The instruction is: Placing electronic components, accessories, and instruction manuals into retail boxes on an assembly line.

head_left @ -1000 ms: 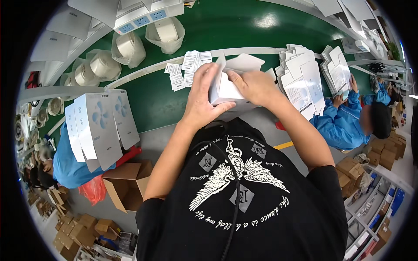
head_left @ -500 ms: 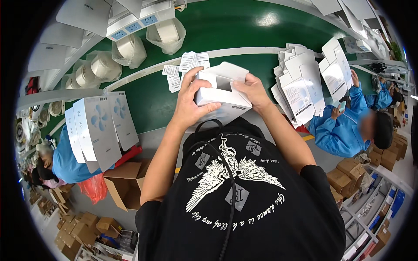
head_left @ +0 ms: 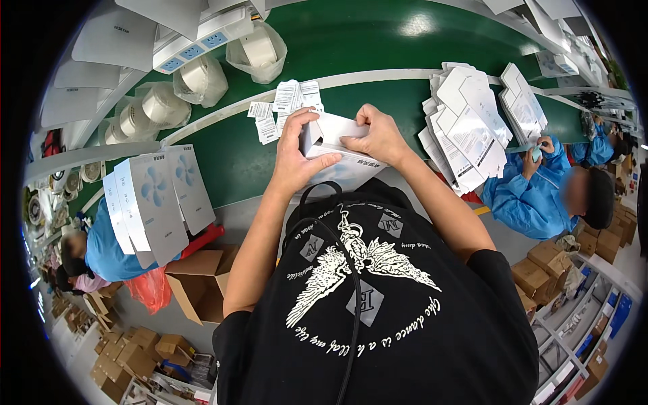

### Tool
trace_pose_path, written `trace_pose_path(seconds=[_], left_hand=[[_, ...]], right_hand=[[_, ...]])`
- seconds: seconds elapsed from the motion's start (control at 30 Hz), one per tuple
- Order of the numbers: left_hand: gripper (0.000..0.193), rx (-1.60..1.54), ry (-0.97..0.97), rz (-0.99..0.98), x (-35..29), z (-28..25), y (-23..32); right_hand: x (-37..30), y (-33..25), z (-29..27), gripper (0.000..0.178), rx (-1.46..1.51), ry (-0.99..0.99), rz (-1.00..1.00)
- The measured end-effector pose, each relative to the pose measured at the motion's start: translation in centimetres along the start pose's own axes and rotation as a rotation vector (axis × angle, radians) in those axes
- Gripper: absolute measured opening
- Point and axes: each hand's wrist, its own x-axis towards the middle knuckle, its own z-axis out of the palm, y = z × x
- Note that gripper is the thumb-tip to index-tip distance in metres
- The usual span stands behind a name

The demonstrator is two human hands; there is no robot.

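Head view: just nearside of the paper slips [head_left: 287, 98], my left hand [head_left: 293, 152] clasped the white carton [head_left: 345, 162] at its left end; my right hand [head_left: 380, 138] gripped its top flap [head_left: 339, 126]. Walls [head_left: 337, 174] stood erected; top closure was judged incomplete.

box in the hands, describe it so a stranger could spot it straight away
Start at the green table and find its near edge, in front of the black shirt. There, the left hand and right hand are on a white box with pale blue print. Unlike the flat cartons piled to its right, it is folded into shape.
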Motion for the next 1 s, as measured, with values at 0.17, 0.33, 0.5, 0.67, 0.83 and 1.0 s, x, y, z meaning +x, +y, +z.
trace_pose_path(seconds=[0.17,0.33,0.5,0.67,0.83,1.0], left_hand=[[0.118,-0.072,-0.093,-0.03,-0.5,-0.1,-1.7],[0.123,0.032,-0.08,-0.171,0.0,-1.1,-2.4],[0.115,0.27,-0.098,0.368,8.0,-0.5,14.7],[0.097,0.798,0.223,0.58,14.1,0.3,30.6],[0.073,1.186,0.492,0.151,22.3,4.0,37.5],[0.072,1.609,0.204,0.013,33.2,1.0,37.0]], right_hand=[[1.1,3.6,-1.8,0.031,0.602,-0.085,0.018],[-0.5,9.5,-4.2,0.023,0.617,0.452,-0.07],[-4.7,18.6,-5.2,0.016,0.615,0.62,0.265],[-7.6,22.7,-5.3,0.017,0.467,0.637,0.349],[-8.9,23.4,-6.9,0.018,0.174,0.737,0.416],[-7.6,24.2,-11.8,0.068,-0.575,0.77,0.196]])
